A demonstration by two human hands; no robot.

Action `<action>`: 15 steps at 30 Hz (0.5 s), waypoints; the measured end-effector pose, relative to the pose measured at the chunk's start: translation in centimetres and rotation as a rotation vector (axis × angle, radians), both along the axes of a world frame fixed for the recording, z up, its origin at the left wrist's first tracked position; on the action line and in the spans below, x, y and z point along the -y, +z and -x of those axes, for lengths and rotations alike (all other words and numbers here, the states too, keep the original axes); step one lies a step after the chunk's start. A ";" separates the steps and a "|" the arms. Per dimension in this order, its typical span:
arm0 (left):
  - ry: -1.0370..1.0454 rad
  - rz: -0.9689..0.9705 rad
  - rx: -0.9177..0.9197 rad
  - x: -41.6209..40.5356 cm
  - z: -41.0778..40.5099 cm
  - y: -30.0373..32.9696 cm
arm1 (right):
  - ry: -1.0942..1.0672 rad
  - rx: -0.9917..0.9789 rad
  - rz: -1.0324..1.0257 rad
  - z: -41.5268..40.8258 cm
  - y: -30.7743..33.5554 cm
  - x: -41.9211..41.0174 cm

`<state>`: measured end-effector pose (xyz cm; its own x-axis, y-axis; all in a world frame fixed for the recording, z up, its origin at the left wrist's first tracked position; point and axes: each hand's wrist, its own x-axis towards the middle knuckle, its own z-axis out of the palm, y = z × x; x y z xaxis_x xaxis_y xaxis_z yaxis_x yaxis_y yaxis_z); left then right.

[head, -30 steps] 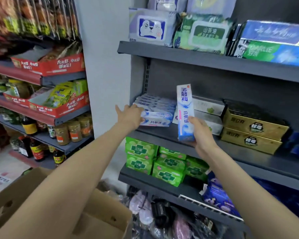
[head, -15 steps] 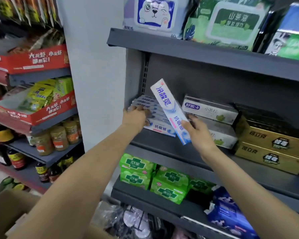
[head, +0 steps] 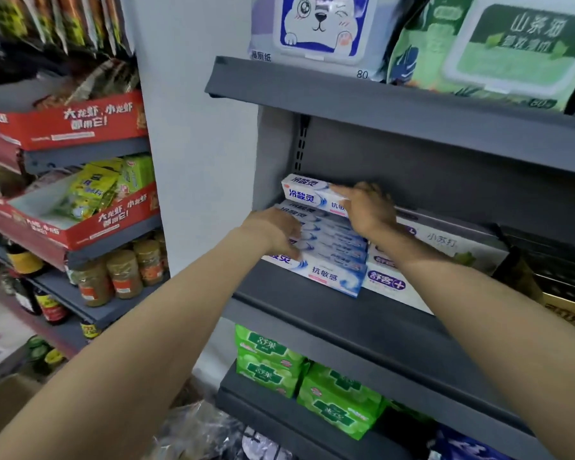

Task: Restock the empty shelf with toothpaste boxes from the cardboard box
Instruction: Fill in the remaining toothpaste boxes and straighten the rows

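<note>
A toothpaste box (head: pixel 307 191) is held lying flat on top of the stack (head: pixel 326 247) of matching boxes at the left end of the grey shelf (head: pixel 312 313). It is gripped by the right hand (head: pixel 367 209), whose fingers are curled over its right part, so that end of the box is hidden. The left hand (head: pixel 274 232) is pressed against the stack's left front, fingers bent against the lower boxes; whether a box is actually pinched there cannot be told. The two hands are close together but apart, one above the other. The stack is set just beside the white boxes (head: pixel 445 247) to its right, apparently touching them. A corner of the cardboard box (head: pixel 0 400) is seen at lower left, well apart from the shelf. The placing step is judged nearly done, though how many boxes remain cannot be seen. From here, the main risk is judged to be the stack being shoved askew: the boxes are smooth and light, and if the top box is pushed back while the left hand is lifted, the lower ones could be slid out of line or nudged off the shelf's front lip. The top box could also be left overhanging at the left if it is released before being squared.
</note>
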<state>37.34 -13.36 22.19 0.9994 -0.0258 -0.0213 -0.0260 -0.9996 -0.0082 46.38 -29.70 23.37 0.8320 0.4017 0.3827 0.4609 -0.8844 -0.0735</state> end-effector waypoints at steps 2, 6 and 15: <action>0.008 -0.035 -0.001 0.2 -0.2 0.4 | 0.005 0.013 0.048 -1.7 -0.6 -0.4; 0.038 0.005 0.014 0.4 -0.2 0.5 | -0.036 0.031 0.177 -2.8 -2.3 -0.3; 0.013 0.030 0.127 0.5 0.8 -0.8 | 0.044 -0.111 0.078 1.9 -2.8 -0.6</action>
